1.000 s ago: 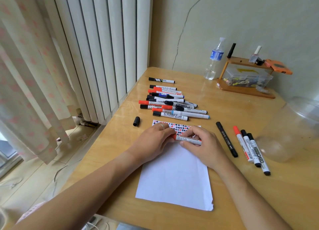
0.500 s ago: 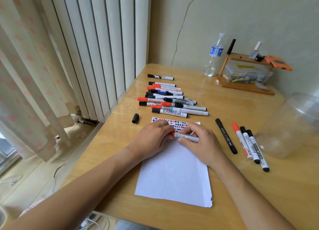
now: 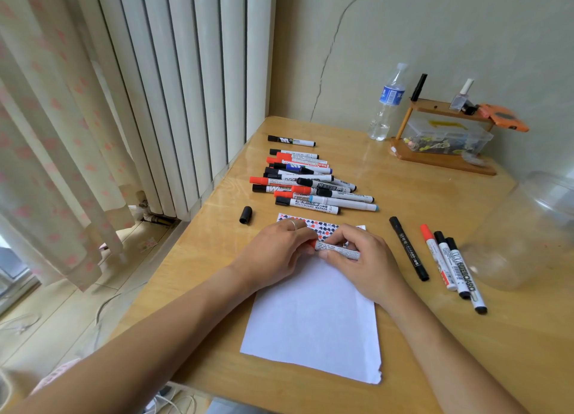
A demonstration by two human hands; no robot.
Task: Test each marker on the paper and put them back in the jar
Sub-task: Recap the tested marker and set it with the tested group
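Red marker (image 3: 337, 251) lay crosswise over the upper part of the paper (image 3: 313, 320), held between both hands. Left hand (image 3: 276, 252) gripped the red cap end, fingers curled round it; a ring showed on one finger. Right hand (image 3: 366, 258) pinched the white barrel, thumb underneath, fingers bent over the top. Whether the cap was seated or partly off could not be told. Both forearms reached in from the near edge, wrists low over the sheet.

Paper's far edge carried a band of small red and black test marks (image 3: 323, 225); the rest was blank, near right corner ragged.

Jar (image 3: 528, 227), clear plastic, sat at the right side of the table (image 3: 403, 171), lying tilted as far as could be told; no markers were seen inside it. Between jar and paper lay four markers (image 3: 447, 258), roughly parallel: one all black, one red-capped, two black-capped.

Beyond the paper, a pile of markers (image 3: 307, 183) with red, black and blue caps; one black-capped marker (image 3: 291, 140) lay apart behind it. A loose black cap (image 3: 245, 215) lay left of the paper.

Far right corner: wooden rack (image 3: 441, 155) holding a clear box (image 3: 447, 135) of small items, too small to identify. Water bottle (image 3: 386, 102) stood just left of it.
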